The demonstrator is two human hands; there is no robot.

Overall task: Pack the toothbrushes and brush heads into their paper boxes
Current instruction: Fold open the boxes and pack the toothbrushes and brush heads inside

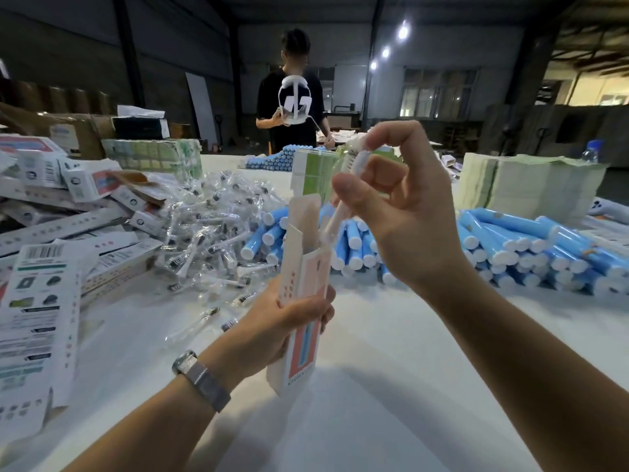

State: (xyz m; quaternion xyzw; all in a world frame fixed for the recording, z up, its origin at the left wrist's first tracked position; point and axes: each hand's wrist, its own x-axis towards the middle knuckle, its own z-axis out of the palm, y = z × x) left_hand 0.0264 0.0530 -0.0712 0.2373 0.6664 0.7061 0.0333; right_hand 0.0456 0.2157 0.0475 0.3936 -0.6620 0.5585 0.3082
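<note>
While left hand point(289, 321) grips upright paper box point(306, 301) w/ top flap open, right hand point(391, 212) pinches wrapped brush head point(343, 202), its lower end at box mouth, above white table point(374, 386).

Near worktop point(374, 386): bare, open to reach.
Left: flat boxes point(37, 318) crowd the edge.
Behind: brush heads point(211, 233) and blue handles point(531, 253) block.
</note>
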